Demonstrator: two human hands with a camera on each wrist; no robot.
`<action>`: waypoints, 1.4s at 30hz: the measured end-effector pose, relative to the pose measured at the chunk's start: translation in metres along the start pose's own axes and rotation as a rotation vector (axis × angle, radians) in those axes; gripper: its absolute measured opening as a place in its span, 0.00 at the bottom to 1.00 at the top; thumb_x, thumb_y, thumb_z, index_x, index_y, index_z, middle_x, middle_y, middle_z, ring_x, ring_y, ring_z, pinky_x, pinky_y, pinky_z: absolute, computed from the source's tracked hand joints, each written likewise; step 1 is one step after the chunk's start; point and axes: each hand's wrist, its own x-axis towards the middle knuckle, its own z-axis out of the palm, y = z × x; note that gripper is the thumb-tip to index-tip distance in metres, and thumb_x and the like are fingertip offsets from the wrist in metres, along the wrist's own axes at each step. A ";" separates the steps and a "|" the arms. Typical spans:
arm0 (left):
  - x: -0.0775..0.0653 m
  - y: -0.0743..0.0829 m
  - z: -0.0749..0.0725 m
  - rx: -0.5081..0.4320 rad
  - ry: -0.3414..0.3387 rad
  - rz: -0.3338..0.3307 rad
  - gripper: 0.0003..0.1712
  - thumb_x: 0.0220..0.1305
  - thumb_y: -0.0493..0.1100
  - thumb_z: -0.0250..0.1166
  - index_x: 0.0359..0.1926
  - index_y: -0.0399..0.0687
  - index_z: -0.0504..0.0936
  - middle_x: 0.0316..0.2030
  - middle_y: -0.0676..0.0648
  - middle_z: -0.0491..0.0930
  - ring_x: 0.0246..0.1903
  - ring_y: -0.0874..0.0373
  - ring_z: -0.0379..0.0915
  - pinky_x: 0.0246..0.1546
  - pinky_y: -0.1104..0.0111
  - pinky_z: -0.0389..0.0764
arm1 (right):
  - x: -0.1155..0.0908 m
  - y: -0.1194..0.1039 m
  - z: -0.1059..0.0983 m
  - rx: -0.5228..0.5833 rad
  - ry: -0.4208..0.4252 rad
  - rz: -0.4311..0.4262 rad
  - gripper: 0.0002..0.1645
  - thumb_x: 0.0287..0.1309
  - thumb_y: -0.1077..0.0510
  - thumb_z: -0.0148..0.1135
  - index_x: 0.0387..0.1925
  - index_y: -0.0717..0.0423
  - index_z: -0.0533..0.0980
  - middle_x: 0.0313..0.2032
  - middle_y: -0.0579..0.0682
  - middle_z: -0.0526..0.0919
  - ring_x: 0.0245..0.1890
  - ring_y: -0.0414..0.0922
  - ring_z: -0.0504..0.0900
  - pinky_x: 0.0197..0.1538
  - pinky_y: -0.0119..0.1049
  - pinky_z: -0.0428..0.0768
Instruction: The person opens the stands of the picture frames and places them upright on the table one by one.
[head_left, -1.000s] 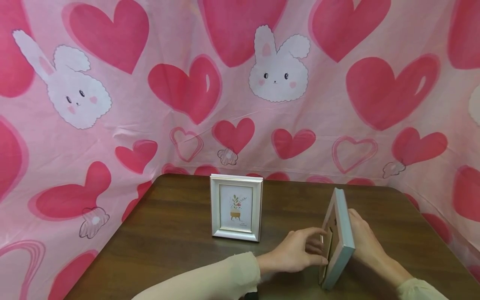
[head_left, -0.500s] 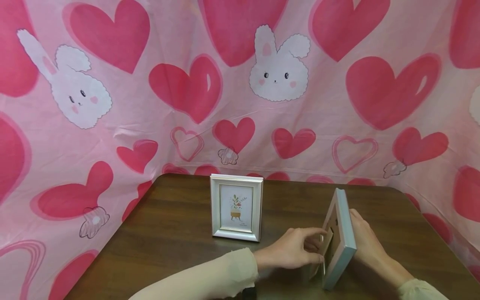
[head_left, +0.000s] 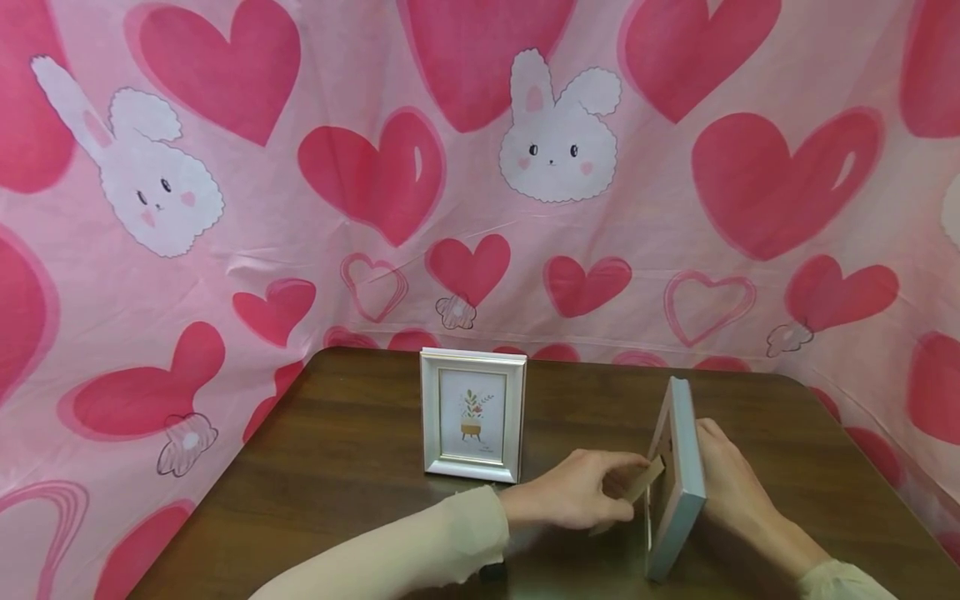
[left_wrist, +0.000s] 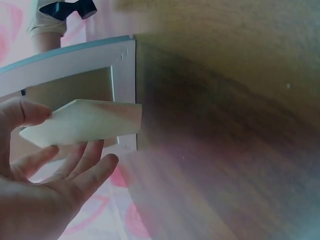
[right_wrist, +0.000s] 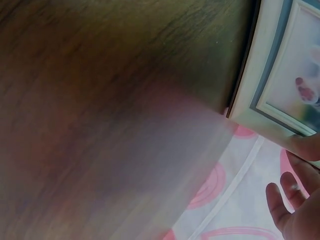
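A silver-white picture frame (head_left: pixel 684 492) stands upright on its edge at the right of the table, its back turned left. My left hand (head_left: pixel 568 492) pinches the fold-out stand (head_left: pixel 643 481) on that back, which is swung out at an angle. In the left wrist view the stand (left_wrist: pixel 82 120) lies between thumb and fingers, the brown backing (left_wrist: pixel 75 85) behind it. From the other side, my right hand (head_left: pixel 726 479) grips the frame's edge. The right wrist view shows the thumb on the frame's front border (right_wrist: pixel 265 95), beside a partly visible picture.
A second picture frame (head_left: pixel 471 471), with a potted plant print, stands upright at the table's middle. The dark wooden table (head_left: pixel 330 467) runs back to a pink heart-and-rabbit cloth (head_left: pixel 562 225). A small dark object (head_left: pixel 492 572) shows below the left sleeve.
My left hand has moved a little left, swinging the stand farther out from the frame's back. The right hand and the held frame stay nearly in place.
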 end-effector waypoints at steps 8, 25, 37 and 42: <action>0.001 -0.002 -0.007 0.031 -0.037 0.028 0.34 0.63 0.38 0.71 0.71 0.51 0.78 0.45 0.61 0.84 0.44 0.76 0.75 0.44 0.83 0.74 | 0.001 -0.004 -0.003 -0.013 -0.028 0.023 0.28 0.41 0.69 0.78 0.46 0.49 0.79 0.46 0.47 0.80 0.44 0.44 0.77 0.38 0.45 0.81; -0.001 -0.008 -0.006 -0.023 -0.046 0.026 0.34 0.65 0.33 0.69 0.72 0.47 0.75 0.52 0.55 0.84 0.49 0.74 0.76 0.46 0.81 0.77 | 0.004 -0.009 0.000 -0.028 -0.031 0.080 0.29 0.52 0.71 0.75 0.58 0.66 0.80 0.46 0.58 0.82 0.43 0.55 0.83 0.37 0.55 0.81; -0.003 -0.015 -0.007 -0.077 -0.060 0.000 0.34 0.67 0.33 0.68 0.73 0.47 0.74 0.56 0.52 0.84 0.53 0.72 0.76 0.51 0.79 0.75 | 0.008 -0.013 -0.001 -0.044 -0.049 0.072 0.33 0.48 0.72 0.77 0.59 0.67 0.79 0.44 0.58 0.81 0.41 0.55 0.82 0.38 0.57 0.81; -0.005 -0.016 -0.007 -0.109 -0.065 -0.019 0.34 0.67 0.33 0.67 0.73 0.46 0.74 0.54 0.49 0.85 0.51 0.70 0.78 0.51 0.79 0.76 | 0.009 -0.014 -0.001 -0.040 -0.052 0.066 0.32 0.49 0.71 0.78 0.59 0.67 0.79 0.44 0.58 0.81 0.42 0.55 0.82 0.39 0.58 0.82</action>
